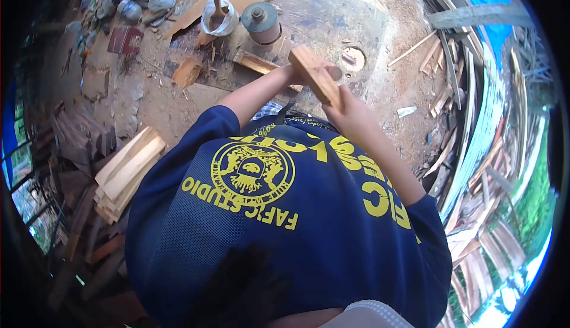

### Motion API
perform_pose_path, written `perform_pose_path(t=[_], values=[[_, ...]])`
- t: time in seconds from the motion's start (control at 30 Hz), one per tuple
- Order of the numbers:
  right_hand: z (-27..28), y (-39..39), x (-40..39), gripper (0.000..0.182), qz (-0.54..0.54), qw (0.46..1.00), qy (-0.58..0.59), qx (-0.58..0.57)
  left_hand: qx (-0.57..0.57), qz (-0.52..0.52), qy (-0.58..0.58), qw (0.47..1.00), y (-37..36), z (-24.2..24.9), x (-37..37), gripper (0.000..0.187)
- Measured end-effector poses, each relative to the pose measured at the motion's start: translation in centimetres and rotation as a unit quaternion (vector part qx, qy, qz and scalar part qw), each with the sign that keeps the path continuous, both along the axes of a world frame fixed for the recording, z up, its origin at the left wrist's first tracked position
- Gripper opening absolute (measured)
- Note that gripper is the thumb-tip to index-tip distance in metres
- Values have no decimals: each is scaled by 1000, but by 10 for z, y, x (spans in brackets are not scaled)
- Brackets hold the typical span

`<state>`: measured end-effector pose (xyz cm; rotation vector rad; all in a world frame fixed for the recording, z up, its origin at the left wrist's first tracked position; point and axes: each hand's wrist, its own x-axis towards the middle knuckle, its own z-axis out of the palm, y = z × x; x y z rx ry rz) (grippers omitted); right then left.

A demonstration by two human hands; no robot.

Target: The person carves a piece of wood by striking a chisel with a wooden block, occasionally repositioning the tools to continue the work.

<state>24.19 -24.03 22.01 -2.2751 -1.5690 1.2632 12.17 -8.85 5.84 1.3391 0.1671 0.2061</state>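
Observation:
My right hand (344, 107) is closed round the near end of a wooden block (316, 77), which tilts up and away to the left. My left hand (295, 75) is behind the block and partly hidden by it. Its fingers show on the far side, curled by a dull round end (335, 73) of something I cannot make out. Just beyond my left forearm lies a longer wood piece (256, 62) on the worn board (320, 19).
On the board stand a green-topped cylinder (261, 24) and a white tub (219, 18) with a brush-like handle in it. A hole (352, 59) opens at right. Stacked planks (127, 170) lie left, and scrap wood (442, 78) lines the right. A wood chunk (187, 71) sits left.

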Motion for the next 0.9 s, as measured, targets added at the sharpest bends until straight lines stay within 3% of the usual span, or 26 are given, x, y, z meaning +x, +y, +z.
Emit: perform_pose_path(t=[0.03, 0.07, 0.13, 0.17, 0.2, 0.27, 0.33, 0.37, 0.4, 0.43, 0.47, 0.53, 0.6, 0.67, 0.7, 0.8, 0.87, 0.9], values=[[7, 3, 3, 45, 10, 1000, -3, -1, 187, -72, 18, 980, 6, 5, 5, 32], [21, 6, 9, 44, -47, 996, 53, 61, 85, 37, 56, 994, -10, 2, 2, 30], [53, 8, 22, 34, -151, 950, 193, 194, 60, -37, 93, 993, -3, 0, 2, 28], [70, 9, 21, 31, -198, 881, 311, 298, 88, -34, 106, 990, -3, 4, 0, 25], [93, 10, 18, 30, -214, 840, 338, 366, 87, -24, 105, 990, -3, 4, -1, 25], [96, 9, 27, 41, -156, 809, 239, 514, 133, -36, 136, 981, -3, 2, -2, 27], [66, 6, 12, 43, -172, 719, 275, 615, 96, -32, 127, 987, -6, -1, -2, 28], [8, -5, 24, 42, -119, 700, 336, 618, 83, -22, 113, 990, -8, 0, -3, 29], [-29, -22, 33, 37, 3, 808, 215, 549, 69, -12, 100, 992, -10, 1, -4, 29], [-32, -22, 6, 35, -55, 865, 69, 494, 27, -19, 92, 995, -10, -2, -5, 30], [-17, -14, -7, 37, -94, 987, -6, 130, 27, -13, 91, 995, -16, 1, -6, 30], [-2, -15, -6, 35, -97, 982, 23, 158, 17, 82, 55, 995, -31, 4, -7, 29], [20, -15, 12, 34, -123, 971, 133, 156, -21, 62, 51, 997, -34, -13, -7, 28], [75, -19, 9, 36, -211, 910, 247, 260, 45, 14, 78, 996, -28, -11, -10, 24], [81, -22, 5, 39, -242, 829, 317, 392, 25, 33, 84, 996, -28, -8, -12, 22], [96, -34, 20, 46, -161, 783, 332, 501, -12, 43, 81, 996, -22, -5, -18, 19], [49, -33, 13, 46, -153, 765, 332, 530, 30, 34, 75, 996, -19, -5, -24, 18], [0, -42, 15, 47, -134, 828, 278, 468, 68, 23, 68, 995, -16, -7, -26, 17]])
